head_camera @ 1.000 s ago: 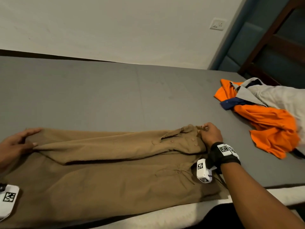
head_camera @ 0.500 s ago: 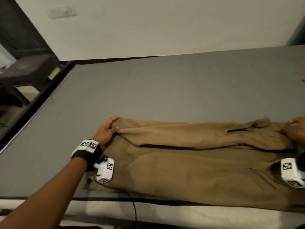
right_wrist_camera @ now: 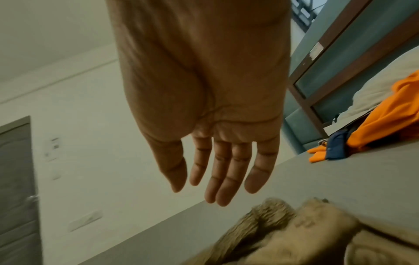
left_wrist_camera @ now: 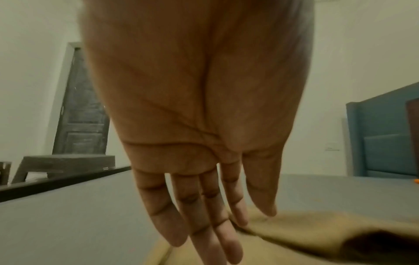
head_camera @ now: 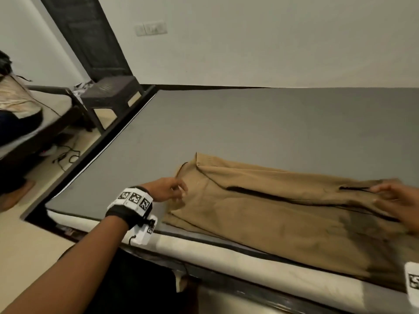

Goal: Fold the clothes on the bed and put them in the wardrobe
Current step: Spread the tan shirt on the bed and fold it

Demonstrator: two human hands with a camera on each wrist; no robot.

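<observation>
lying lengthwise along the near edge of the bed (head_camera: 260, 123), the tan trousers (head_camera: 283, 214) are folded with one leg laid over the other, the hem end toward the left and the waist end toward the right. the bed has a flat grey cover and a pale mattress edge showing along the front.

the left hand (head_camera: 166, 190) is at the hem end, palm down, its fingers (left_wrist_camera: 211, 231) straight and slightly spread. in the left wrist view the fingertips reach down to the cloth at the hem; whether they press it or only hover just above cannot be told. nothing is gripped.

the right hand (head_camera: 401, 200) is over the waist end at the right edge of the head view, blurred. in the right wrist view its fingers (right_wrist_camera: 223, 172) are straight and loosely apart, raised clear of the trousers' bunched waistband below, holding nothing.

each wrist carries a black band with white marker tags and a small white camera block.

in the right wrist view an orange garment (right_wrist_camera: 385, 123) with a dark blue part lies farther along the bed, well apart from the trousers, beside a pale pillow or cloth, with a teal padded headboard behind.

past the left end of the bed stand a dark plastic stool (head_camera: 111, 96) and a dark door (head_camera: 88, 37), and black cables lie on the floor. a switch plate (head_camera: 151, 28) is on the white wall.
</observation>
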